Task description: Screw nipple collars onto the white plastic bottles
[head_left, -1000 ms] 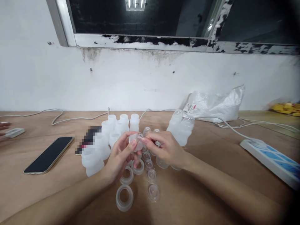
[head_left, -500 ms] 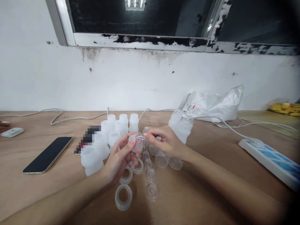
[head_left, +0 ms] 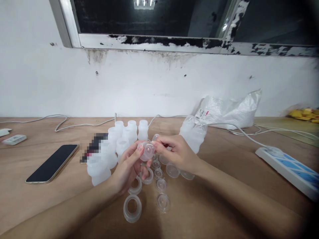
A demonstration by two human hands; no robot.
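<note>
My left hand (head_left: 132, 162) grips a small translucent bottle collar (head_left: 144, 153) between thumb and fingers. Against its face sits a clear round bottle nipple (head_left: 150, 148). The fingertips of my right hand (head_left: 171, 149) pinch the nipple's edge on the right. Below, several loose screw rings, the nearest one (head_left: 132, 208) flat on the table, stand in a row. Beside them runs a line of clear nipples (head_left: 163, 201). Several clear caps (head_left: 172, 170) lie under my right hand, partly hidden. Milky bottles (head_left: 122, 146) stand upright to the left of my hands.
On the wooden table (head_left: 74, 212), a dark phone (head_left: 52, 163) lies at left near a small white object (head_left: 14, 139). Stacked clear covers (head_left: 193, 134) and a white plastic bag (head_left: 229, 111) are at back right. A power strip (head_left: 289, 171) lies at right, with white cables along the wall.
The nipple has turned to face me more squarely, no longer stretched out toward my right fingers. At the far left edge, another person's hand has gone out of view.
</note>
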